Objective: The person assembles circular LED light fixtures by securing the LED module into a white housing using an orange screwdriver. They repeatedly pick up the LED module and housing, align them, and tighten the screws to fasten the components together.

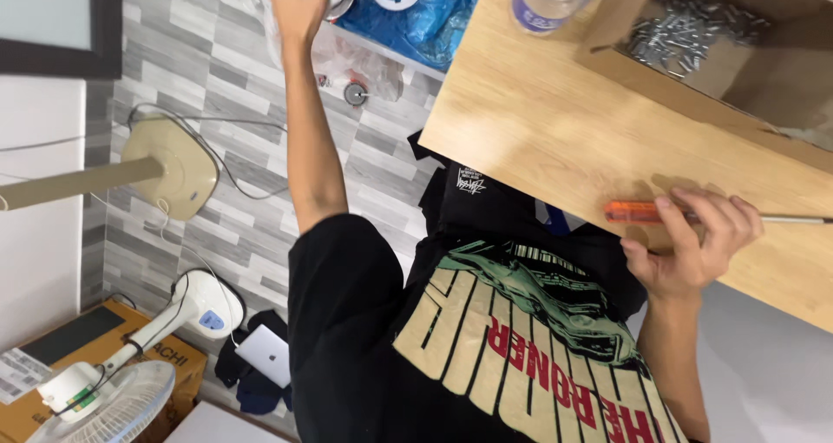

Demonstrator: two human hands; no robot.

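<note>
A light wooden bench (555, 139) is seen across the upper right, its edge running diagonally above the person's lap. On its far side an open cardboard box (764, 70) is set, and a heap of small silvery metal parts (685, 26) is held inside it. Just beside the box, at the top edge of the view, the lower part of a clear plastic bottle (547, 0) is seen standing on the bench.

Down on the grey tiled floor (217, 87), a beige fan base (173, 165) is placed at left, with a white fan head (113, 400) lower down next to a cardboard carton (52, 356).

The right hand (694, 243) is laid at the near edge of the bench, its fingers curled loosely over a screwdriver with an orange handle (638, 211); the handle is touched by the fingertips, and the metal shaft is seen lying flat on the bench, pointing away to the right. Whether the tool is truly gripped cannot be told.

The left hand (299, 5) is stretched well away from the bench toward clear plastic bags (347, 57) on the floor. Something pale is partly covered by it at the frame's top, but the hand's closure cannot be told.
</note>
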